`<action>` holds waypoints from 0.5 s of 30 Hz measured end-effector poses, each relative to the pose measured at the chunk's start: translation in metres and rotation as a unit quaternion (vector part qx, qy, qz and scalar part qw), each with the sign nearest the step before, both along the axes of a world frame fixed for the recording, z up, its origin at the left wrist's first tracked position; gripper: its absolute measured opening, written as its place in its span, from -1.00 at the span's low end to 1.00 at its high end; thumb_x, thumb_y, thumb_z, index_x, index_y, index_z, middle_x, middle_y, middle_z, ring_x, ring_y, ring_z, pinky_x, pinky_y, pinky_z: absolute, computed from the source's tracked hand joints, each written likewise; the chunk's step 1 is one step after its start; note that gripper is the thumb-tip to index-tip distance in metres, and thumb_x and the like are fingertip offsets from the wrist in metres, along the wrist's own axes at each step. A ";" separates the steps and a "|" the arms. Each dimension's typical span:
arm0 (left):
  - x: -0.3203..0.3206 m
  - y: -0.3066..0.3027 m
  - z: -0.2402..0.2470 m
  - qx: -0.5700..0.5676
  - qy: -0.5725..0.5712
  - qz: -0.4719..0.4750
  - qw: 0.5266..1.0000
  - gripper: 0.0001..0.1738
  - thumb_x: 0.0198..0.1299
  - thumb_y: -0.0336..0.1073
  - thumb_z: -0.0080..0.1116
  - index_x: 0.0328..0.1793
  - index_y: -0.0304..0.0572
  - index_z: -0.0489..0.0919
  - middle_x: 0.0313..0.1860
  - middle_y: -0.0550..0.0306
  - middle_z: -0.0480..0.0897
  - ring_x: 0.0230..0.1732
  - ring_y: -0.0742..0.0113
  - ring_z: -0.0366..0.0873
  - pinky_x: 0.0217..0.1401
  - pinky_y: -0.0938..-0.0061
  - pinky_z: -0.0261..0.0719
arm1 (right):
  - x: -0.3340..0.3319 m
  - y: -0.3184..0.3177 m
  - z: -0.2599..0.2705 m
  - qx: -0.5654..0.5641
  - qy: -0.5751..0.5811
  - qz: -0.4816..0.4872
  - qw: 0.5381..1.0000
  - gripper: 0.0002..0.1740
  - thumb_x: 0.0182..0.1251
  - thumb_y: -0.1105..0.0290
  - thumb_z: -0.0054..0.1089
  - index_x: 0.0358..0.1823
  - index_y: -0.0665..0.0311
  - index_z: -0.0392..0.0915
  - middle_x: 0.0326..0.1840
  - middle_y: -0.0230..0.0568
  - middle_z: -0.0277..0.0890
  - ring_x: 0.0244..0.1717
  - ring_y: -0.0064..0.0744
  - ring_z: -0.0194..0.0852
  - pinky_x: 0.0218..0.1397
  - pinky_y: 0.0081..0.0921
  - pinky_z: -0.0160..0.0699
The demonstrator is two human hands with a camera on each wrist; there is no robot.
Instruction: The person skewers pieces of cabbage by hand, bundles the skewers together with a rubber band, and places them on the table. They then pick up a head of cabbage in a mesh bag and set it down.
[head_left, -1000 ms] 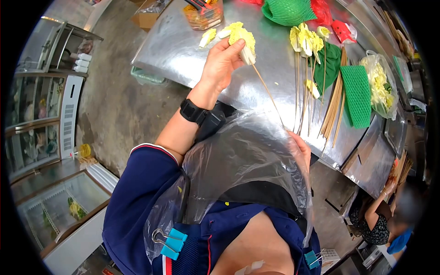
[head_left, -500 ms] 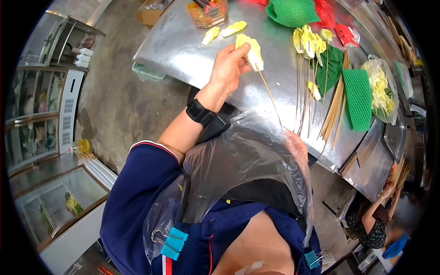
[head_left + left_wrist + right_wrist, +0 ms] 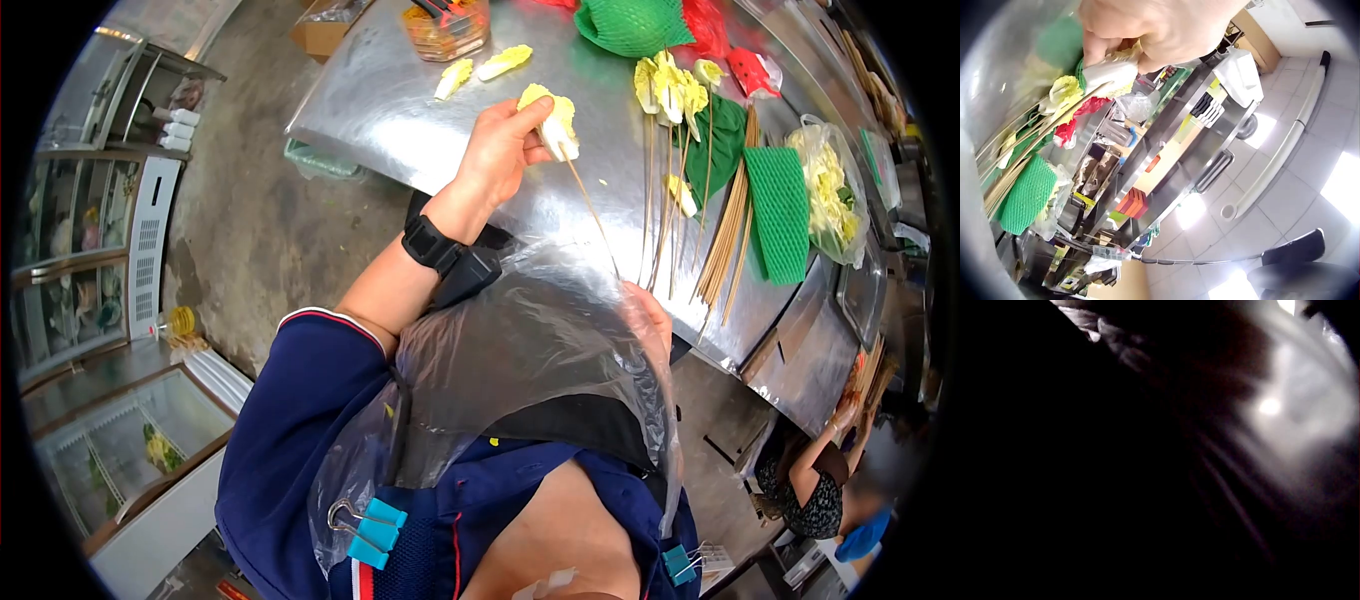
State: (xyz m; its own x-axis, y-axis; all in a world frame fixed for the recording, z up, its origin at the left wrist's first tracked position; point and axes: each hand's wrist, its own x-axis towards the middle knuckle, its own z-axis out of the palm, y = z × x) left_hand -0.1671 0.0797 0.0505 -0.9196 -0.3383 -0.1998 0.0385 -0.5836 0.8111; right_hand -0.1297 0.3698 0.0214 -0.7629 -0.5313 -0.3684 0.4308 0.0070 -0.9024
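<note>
In the head view my left hand (image 3: 500, 150) pinches a yellow-and-white napa cabbage leaf (image 3: 562, 135) between thumb and fingers above the metal table. A thin wooden skewer (image 3: 590, 207) runs from the leaf's white base down toward my body. My right hand (image 3: 648, 318) grips the skewer's lower end, partly behind the clear plastic apron (image 3: 500, 340). The left wrist view shows the left hand (image 3: 1160, 25) close up, with the leaf (image 3: 1113, 74) under its fingers. The right wrist view is mostly dark, and the right hand does not show there.
Two loose leaves (image 3: 505, 62) lie beyond my left hand, near a plastic tub (image 3: 445, 35). Skewered leaves (image 3: 670, 90), a bundle of bare skewers (image 3: 728, 240), green foam netting (image 3: 777, 215) and a bag of leaves (image 3: 830, 190) sit rightward. Another person (image 3: 810, 480) works at far right.
My left hand and the leaf have moved slightly toward my body and to the right. Less of the skewer shows between the leaf and my right hand, which stays nearly in place.
</note>
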 end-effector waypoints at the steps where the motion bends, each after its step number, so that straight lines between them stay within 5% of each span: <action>1: 0.001 0.004 0.003 -0.028 -0.003 0.012 1.000 -0.71 0.27 -0.24 0.01 -0.06 -0.37 0.48 -0.22 0.05 0.61 -0.25 0.26 0.62 -0.15 0.35 0.63 | 0.000 0.000 0.000 0.004 0.001 0.003 1.000 -0.67 0.31 0.35 0.09 0.04 0.37 0.48 -0.15 -0.36 0.55 -0.18 -0.67 0.44 -0.09 -0.70 0.39; 15: -0.005 0.056 -0.004 -0.051 -0.021 -0.128 0.990 -0.70 0.25 -0.24 0.07 -0.05 -0.36 0.46 -0.23 0.10 0.60 -0.26 0.40 0.59 -0.20 0.49 0.62 | -0.001 0.002 0.000 -0.034 -0.049 -0.038 0.998 -0.69 0.36 0.39 0.02 0.08 0.33 0.45 -0.12 -0.45 0.51 -0.27 -0.79 0.37 -0.19 -0.78 0.38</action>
State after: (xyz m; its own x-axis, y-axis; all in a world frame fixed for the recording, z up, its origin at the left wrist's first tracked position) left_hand -0.1717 0.1359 0.0465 -0.9695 -0.1152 -0.2162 -0.1350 -0.4855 0.8638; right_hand -0.1303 0.3722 0.0210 -0.7640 -0.4996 -0.4082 0.5137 -0.0883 -0.8534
